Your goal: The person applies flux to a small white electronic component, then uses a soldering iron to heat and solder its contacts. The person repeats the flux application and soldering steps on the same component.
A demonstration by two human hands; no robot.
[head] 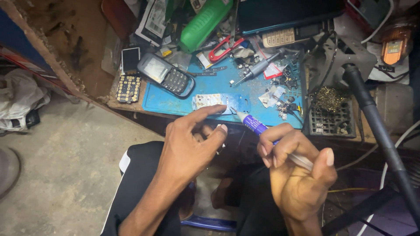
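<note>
Purple-labelled syringe (262,131), tip tilted up-left

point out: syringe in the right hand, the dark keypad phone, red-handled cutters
syringe (255,126): head view, on its purple-labelled barrel.
dark keypad phone (166,75): head view, between screen and keypad.
red-handled cutters (222,49): head view, on a red handle.

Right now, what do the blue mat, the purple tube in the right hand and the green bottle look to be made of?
Blue mat: likely silicone or rubber, matte and scuffed, with pale smears.
Purple tube, held in the right hand: looks like plastic, with a glossy label and a pale tapered nozzle.
Green bottle: plastic, smooth, with soft highlights along its side.
</note>
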